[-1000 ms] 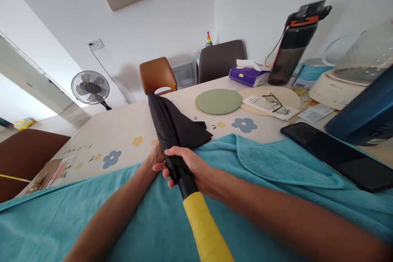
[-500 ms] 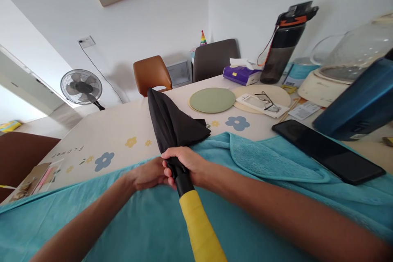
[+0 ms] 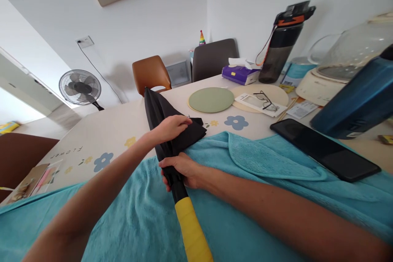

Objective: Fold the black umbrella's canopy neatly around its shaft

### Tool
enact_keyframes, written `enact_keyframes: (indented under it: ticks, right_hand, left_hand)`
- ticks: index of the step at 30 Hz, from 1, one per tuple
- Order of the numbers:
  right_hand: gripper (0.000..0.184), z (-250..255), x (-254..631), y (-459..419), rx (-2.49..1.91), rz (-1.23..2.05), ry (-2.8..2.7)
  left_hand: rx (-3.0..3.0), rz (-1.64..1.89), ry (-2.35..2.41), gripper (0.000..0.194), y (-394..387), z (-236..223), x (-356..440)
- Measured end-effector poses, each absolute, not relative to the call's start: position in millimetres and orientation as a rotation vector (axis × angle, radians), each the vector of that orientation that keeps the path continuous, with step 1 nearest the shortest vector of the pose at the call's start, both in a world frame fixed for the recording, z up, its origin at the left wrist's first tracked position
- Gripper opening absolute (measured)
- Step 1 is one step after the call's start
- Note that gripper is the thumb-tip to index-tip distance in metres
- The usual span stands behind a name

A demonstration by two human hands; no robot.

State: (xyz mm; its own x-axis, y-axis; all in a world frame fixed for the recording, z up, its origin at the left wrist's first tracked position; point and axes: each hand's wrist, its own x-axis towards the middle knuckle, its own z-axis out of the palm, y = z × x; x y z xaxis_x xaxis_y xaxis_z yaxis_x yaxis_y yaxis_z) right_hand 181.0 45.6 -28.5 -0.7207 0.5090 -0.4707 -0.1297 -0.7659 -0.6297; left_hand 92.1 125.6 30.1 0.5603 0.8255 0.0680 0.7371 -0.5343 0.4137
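A folded black umbrella [image 3: 158, 110] with a yellow-wrapped handle [image 3: 192, 229] points away from me over the table. My right hand [image 3: 181, 168] is closed around it where the dark fabric meets the black shaft. Higher up, my left hand [image 3: 172, 127] lies across the fabric, its fingers stretched toward the loose flap on the right. Whether those fingertips press on the cloth I cannot tell. Under the umbrella's lower part spreads a teal blanket [image 3: 123, 217], wrinkled to the left of the handle.
A black phone [image 3: 325, 149] rests on the blanket at right, near a blue bottle [image 3: 353, 94]. Behind are glasses [image 3: 265, 100], a green round mat [image 3: 211, 100], a purple tissue pack [image 3: 239, 74], a dark water bottle [image 3: 281, 45] and a glass kettle [image 3: 346, 55]. A fan [image 3: 80, 86] stands left.
My left hand has left its place beside the right hand and moved up and right onto the black fabric. My right hand keeps its grip; the umbrella has shifted slightly left.
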Motion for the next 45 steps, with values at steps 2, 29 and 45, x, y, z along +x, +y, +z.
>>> enact_keyframes:
  ticks: [2,29,45]
  right_hand:
    - [0.009,-31,180,46,-0.902,2.476,-0.815]
    - [0.007,-31,179,46,-0.862,2.506,-0.762]
    - [0.008,-29,186,48,-0.733,2.575,-0.699]
  left_hand:
    - [2.669,0.148,1.236,0.039,145,13,114]
    - [2.419,0.935,1.735,0.017,81,54,-5]
    - [1.918,0.930,1.907,0.013,54,-13,-60]
